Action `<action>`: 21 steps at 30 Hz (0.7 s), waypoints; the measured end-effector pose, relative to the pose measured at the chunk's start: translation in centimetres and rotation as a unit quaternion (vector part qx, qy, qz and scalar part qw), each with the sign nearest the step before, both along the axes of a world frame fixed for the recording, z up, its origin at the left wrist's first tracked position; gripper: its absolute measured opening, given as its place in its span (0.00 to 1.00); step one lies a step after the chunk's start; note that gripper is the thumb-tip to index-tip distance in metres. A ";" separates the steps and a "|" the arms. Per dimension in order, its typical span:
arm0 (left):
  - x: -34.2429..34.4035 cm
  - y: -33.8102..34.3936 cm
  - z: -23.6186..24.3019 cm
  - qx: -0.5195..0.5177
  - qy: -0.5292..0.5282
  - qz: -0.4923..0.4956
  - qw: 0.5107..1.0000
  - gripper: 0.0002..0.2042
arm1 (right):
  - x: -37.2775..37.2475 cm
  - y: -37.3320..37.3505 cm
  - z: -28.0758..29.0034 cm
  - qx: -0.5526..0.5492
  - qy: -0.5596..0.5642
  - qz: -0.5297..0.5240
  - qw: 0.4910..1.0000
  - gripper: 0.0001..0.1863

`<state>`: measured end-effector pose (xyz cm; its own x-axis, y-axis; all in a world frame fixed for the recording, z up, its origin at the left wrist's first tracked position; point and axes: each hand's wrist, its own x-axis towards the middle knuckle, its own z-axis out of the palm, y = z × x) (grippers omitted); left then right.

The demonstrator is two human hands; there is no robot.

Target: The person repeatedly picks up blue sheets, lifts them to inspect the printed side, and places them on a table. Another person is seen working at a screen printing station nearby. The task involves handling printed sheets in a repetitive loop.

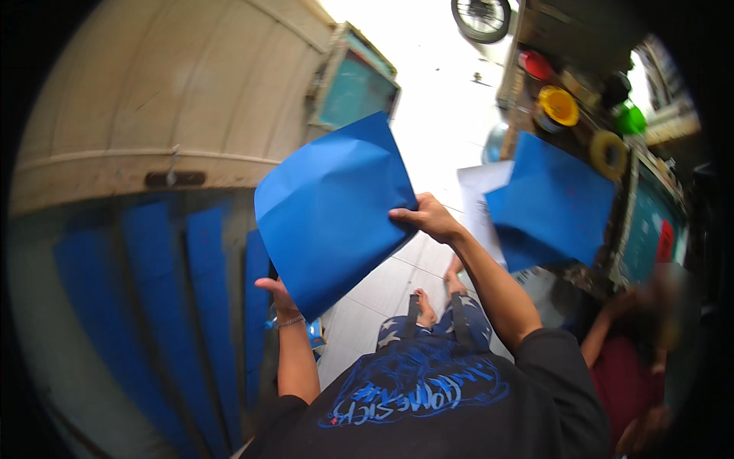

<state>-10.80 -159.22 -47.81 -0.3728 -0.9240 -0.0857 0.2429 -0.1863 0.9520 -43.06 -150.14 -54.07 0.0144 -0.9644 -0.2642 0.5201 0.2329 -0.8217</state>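
Observation:
A large, slightly bent blue sheet (336,206) hangs tilted in front of me. My right hand (432,219) grips its right edge, thumb on top and fingers underneath. By the sheet's lower left edge is my left hand (281,297), with its thumb stretched out to the side. The fingers of that hand are hidden behind the sheet, so any contact there is not visible. Long blue strips (145,268) lie side by side on the surface to my left. At the right, more blue sheet material (558,203) overlaps a white printed paper (478,199).
A wooden panel (168,84) spans the upper left, with a teal framed board (355,80) beside it. Yellow tub (560,105), red lid (537,65), green container (631,118) and tape roll (608,153) stand right. A person in dark red (627,398) sits lower right. A wheel (482,15) is at top.

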 end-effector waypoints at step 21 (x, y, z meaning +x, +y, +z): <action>-3.4 -1.6 1.2 0.161 -0.344 -0.067 0.923 0.16 | -25.2 14.5 -14.5 0.102 0.822 0.068 0.556 0.13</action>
<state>-14.18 -160.85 -46.61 -0.2371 -0.7591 -0.6063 -0.4436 -0.4706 0.7627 -68.28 -135.61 -68.56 -0.3383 -0.9318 -0.1318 -0.9290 0.3530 -0.1109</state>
